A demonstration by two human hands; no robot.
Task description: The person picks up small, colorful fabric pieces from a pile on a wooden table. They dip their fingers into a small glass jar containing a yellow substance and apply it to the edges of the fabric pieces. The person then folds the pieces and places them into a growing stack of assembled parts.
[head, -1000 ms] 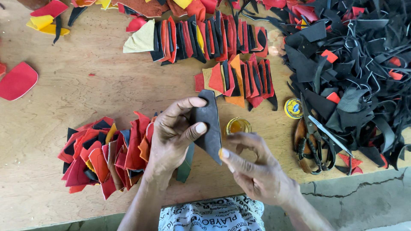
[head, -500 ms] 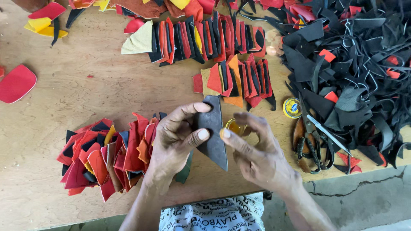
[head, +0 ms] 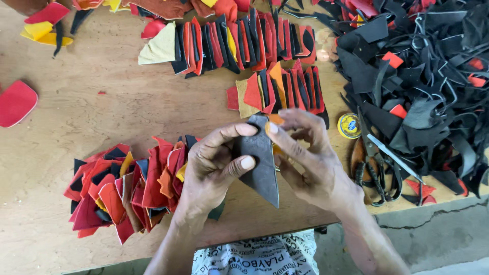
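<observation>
A dark grey pointed leather piece (head: 261, 163) is held upright between both hands above the wooden table (head: 102, 112). My left hand (head: 211, 170) pinches its left edge with thumb and fingers. My right hand (head: 308, 158) grips its top right edge, and an orange bit shows at the fingertips. Just left of my left hand lies a fanned row of red, orange and black cut pieces (head: 127, 188).
Two more fanned rows of cut pieces (head: 239, 43) (head: 282, 91) lie further back. A big heap of black scraps (head: 423, 86) fills the right side. Scissors (head: 377, 163) and a small round yellow tin (head: 349, 126) sit beside my right hand. A red piece (head: 15, 102) lies far left.
The right hand has climbed from the grey piece's lower edge to its top. The piece has turned more upright, its point downward.
</observation>
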